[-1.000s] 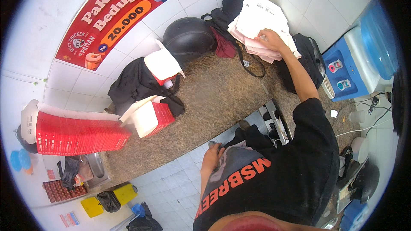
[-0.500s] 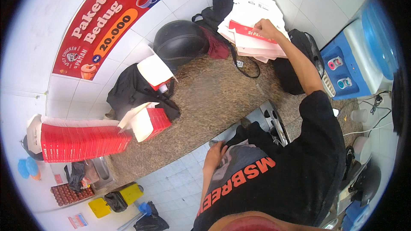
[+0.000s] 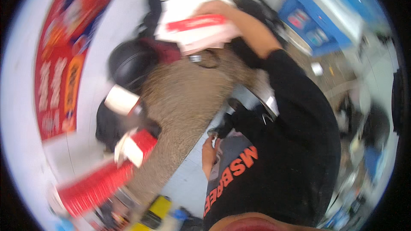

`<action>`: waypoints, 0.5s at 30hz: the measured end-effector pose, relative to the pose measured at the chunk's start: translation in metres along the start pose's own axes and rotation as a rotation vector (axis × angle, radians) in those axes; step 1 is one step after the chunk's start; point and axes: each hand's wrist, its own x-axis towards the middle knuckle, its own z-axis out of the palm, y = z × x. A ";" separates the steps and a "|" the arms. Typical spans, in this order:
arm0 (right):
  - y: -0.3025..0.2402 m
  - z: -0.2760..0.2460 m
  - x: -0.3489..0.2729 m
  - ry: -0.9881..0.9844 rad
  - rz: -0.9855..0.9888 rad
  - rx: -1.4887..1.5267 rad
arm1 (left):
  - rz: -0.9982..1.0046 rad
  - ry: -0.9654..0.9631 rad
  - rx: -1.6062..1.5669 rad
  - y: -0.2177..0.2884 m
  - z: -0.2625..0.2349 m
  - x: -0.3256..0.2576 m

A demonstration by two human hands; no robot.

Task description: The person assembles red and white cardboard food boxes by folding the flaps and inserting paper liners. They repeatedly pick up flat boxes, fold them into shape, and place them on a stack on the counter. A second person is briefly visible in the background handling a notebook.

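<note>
At the far end of the counter, my right hand (image 3: 217, 9) lies over a stack of flat white-and-red food cartons (image 3: 192, 38). Motion smears its fingers, and whether they grip a carton does not show. Low in front of my black shirt, my left hand (image 3: 208, 156) is closed, its fingers bent and fingertips close to a small greyish thing (image 3: 212, 133). What it holds, if anything, I cannot make out.
A black helmet (image 3: 132, 63) sits left of the cartons on the stone counter (image 3: 184, 94). Formed red cartons (image 3: 96, 188) stand in a long nested row at lower left, beside a black bag (image 3: 107, 122). A blue-and-white water dispenser (image 3: 314, 19) is at far right.
The view has swung, so the counter and its things sit further left and look blurred. My right hand has shifted slightly toward the far side of the carton stack. My left hand stays low by the shirt.
</note>
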 end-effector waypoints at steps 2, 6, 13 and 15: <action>-0.016 0.022 -0.017 -0.068 0.043 -0.016 | -0.107 -0.094 -0.093 0.004 0.002 0.003; -0.039 0.022 -0.056 0.065 0.075 0.088 | -0.027 -0.295 0.055 0.027 -0.014 0.033; -0.053 0.102 -0.301 1.357 -0.317 0.200 | 0.246 -0.446 0.360 0.064 -0.027 0.078; -0.015 0.119 -0.382 1.667 -0.045 -0.054 | 0.305 -0.456 0.364 0.061 -0.022 0.083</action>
